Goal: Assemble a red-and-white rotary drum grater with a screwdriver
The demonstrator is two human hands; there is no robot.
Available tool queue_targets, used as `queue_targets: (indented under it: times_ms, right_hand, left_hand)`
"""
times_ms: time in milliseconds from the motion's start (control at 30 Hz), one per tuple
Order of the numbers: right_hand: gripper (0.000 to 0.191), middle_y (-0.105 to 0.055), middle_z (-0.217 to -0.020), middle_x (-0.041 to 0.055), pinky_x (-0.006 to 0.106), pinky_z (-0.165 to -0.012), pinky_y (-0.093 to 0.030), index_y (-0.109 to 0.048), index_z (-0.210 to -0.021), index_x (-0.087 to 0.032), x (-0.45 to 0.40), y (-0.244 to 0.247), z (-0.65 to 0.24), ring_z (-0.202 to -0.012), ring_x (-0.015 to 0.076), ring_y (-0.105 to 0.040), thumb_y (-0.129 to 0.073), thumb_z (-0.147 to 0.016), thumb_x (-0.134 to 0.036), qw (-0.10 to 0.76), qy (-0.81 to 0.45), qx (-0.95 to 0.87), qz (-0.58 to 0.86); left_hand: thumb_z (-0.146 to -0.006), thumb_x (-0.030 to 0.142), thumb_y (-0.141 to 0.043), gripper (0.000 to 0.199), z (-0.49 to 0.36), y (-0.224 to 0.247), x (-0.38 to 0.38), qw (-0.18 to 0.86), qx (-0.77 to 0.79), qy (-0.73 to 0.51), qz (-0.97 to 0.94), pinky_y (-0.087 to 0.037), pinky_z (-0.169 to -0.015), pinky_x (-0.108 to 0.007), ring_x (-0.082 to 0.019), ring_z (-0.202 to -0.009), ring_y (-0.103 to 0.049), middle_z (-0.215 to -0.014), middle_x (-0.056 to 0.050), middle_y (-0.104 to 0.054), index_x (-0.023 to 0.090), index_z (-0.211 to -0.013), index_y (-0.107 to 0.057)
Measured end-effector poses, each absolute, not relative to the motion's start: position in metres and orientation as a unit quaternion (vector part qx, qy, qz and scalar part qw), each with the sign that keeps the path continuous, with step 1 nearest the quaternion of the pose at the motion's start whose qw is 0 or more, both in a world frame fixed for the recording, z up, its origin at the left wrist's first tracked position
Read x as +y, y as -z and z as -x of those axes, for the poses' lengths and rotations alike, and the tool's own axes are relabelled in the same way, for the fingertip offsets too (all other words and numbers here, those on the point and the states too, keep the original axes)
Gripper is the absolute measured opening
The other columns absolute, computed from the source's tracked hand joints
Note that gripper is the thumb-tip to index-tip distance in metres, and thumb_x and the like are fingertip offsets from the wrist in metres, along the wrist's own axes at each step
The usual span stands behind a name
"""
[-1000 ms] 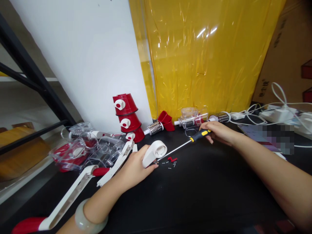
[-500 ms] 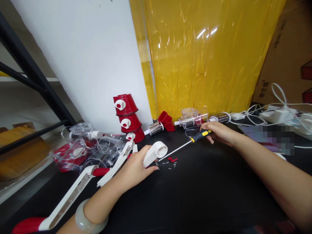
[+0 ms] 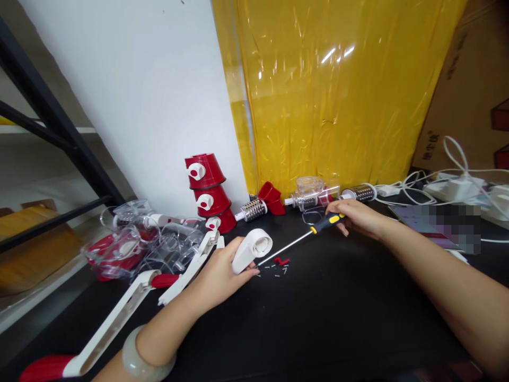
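A black worktop [image 3: 338,323] spreads beneath everything, with one yellow sheet [image 3: 338,106] and one white panel [image 3: 139,106] standing behind it. At the right stands a brown carton [image 3: 449,95]; dark printed characters run up its side, too skewed to read surely, with a small ® at the end of the lower line. A pile of clear plastic parts [image 3: 175,249], too tangled to count, fills the left. Nearby, a long white arm [image 3: 109,318] slants from its red end at lower left towards the upper right; a second white arm [image 3: 191,273] lies partly behind the left hand. Three red bases [image 3: 212,199] are stacked upright, each bearing one white knob.

The right hand [image 3: 353,215] is closed round the handle of one screwdriver [image 3: 328,223]. Its long axis runs from the handle at upper right down to the lower left — the tip ends at the left hand's fingertips, just beside the white part; whether it touches cannot be told. The left hand [image 3: 220,270] is clamped on that white part [image 3: 250,252], held above the worktop and tilted, its round hollow end pointing up and right.

Two metal drums [image 3: 253,209] lie loose behind. Below the shaft sit one zigzag red piece [image 3: 282,261] and, smallest, the scattered screws [image 3: 277,275] — at least four.
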State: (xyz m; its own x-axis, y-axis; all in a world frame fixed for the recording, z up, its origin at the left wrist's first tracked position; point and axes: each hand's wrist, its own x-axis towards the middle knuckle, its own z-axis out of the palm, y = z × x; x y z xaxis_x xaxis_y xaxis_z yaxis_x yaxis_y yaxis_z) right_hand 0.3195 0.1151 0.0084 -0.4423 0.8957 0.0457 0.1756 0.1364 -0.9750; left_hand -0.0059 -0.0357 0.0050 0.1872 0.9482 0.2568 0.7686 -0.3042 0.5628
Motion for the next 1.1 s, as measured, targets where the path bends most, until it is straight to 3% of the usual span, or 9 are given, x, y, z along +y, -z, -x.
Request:
queue_targets:
  times_ms: [167, 300, 400, 767, 967, 1100]
  right_hand:
    - [0.018, -0.048, -0.039, -0.0023, 0.027, -0.042, -0.032, -0.055, -0.067, -0.021, 0.115, -0.012, -0.323, -0.035, 0.0129, -0.042, -0.054, -0.072, -0.038, 0.383, -0.509, -0.662, 0.394]
    - [0.019, -0.046, -0.040, -0.0020, 0.030, -0.044, -0.032, -0.055, -0.066, -0.023, 0.113, -0.014, -0.322, -0.036, 0.0137, -0.041, -0.053, -0.074, -0.041, 0.434, -0.487, -0.658, 0.376]
    - [0.022, -0.044, -0.041, -0.0021, 0.032, -0.047, -0.034, -0.053, -0.067, -0.025, 0.109, -0.015, -0.318, -0.037, 0.0145, -0.040, -0.052, -0.077, -0.044, 0.460, -0.454, -0.665, 0.373]
    - [0.025, -0.046, -0.043, -0.0013, 0.032, -0.049, -0.035, -0.054, -0.069, -0.024, 0.106, -0.012, -0.315, -0.040, 0.0150, -0.042, -0.052, -0.084, -0.044, 0.486, -0.415, -0.680, 0.359]
    - [0.032, -0.046, -0.045, -0.0017, 0.032, -0.050, -0.037, -0.054, -0.072, -0.025, 0.106, -0.011, -0.314, -0.041, 0.0155, -0.042, -0.052, -0.084, -0.055, 0.479, -0.404, -0.688, 0.365]
    - [0.029, -0.047, -0.043, -0.0023, 0.032, -0.049, -0.035, -0.055, -0.074, -0.024, 0.104, -0.011, -0.313, -0.039, 0.0150, -0.042, -0.055, -0.083, -0.051, 0.482, -0.416, -0.684, 0.356]
  left_hand:
    - [-0.078, 0.033, -0.071, 0.030, 0.009, -0.012, -0.034, 0.180, 0.568, -0.365, -0.715, -0.051, -0.072, -0.030, -0.019, -0.074, -0.067, -0.082, -0.001, -0.073, 0.021, -0.102, -0.057]
    - [-0.070, 0.039, -0.079, 0.046, 0.006, -0.023, -0.035, 0.256, 0.577, -0.493, -0.599, -0.045, -0.045, -0.023, -0.014, -0.053, -0.061, -0.080, -0.004, -0.073, 0.018, -0.104, -0.056]
    - [-0.064, 0.039, -0.084, 0.056, 0.002, -0.029, -0.037, 0.297, 0.558, -0.569, -0.527, -0.039, -0.037, -0.020, -0.014, -0.049, -0.061, -0.079, -0.005, -0.073, 0.016, -0.107, -0.056]
    - [-0.059, 0.034, -0.087, 0.064, 0.002, -0.026, -0.031, 0.330, 0.531, -0.643, -0.443, -0.038, -0.036, -0.015, -0.030, -0.085, -0.074, -0.075, -0.006, -0.070, 0.013, -0.111, -0.057]
    - [-0.058, 0.035, -0.088, 0.063, 0.001, -0.026, -0.031, 0.328, 0.538, -0.643, -0.435, -0.039, -0.036, -0.016, -0.028, -0.082, -0.074, -0.077, -0.007, -0.072, 0.013, -0.109, -0.057]
    - [-0.059, 0.036, -0.088, 0.062, 0.003, -0.023, -0.030, 0.333, 0.541, -0.640, -0.434, -0.040, -0.036, -0.016, -0.027, -0.080, -0.074, -0.076, -0.005, -0.071, 0.014, -0.108, -0.057]
